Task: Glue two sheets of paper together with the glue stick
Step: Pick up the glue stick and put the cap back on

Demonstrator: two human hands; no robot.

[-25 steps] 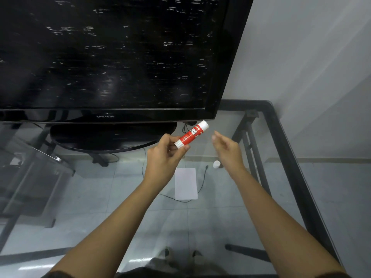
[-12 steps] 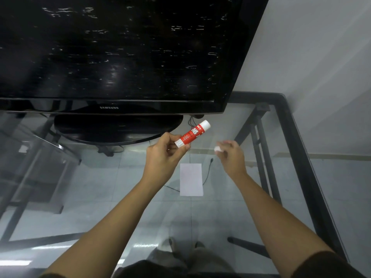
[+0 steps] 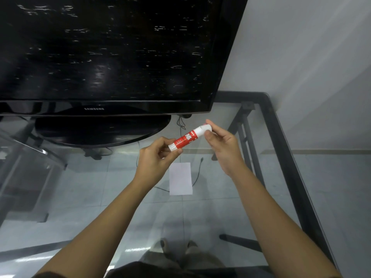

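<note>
My left hand [image 3: 155,157] pinched the bottom end of the glue stick [image 3: 189,137] between thumb and fingers, the tube slanting up and away to the right – and my right hand [image 3: 222,146] closed its fingertips on the white cap [image 3: 204,129] at the far end. Below both grips, between my wrists, the white paper [image 3: 180,178] lay flat on the glass table [image 3: 287,137], near the television [image 3: 104,55] base

surface: glass table [image 3: 281,125] | on it: paper sheet [image 3: 180,178], television stand [image 3: 100,131]
</note>
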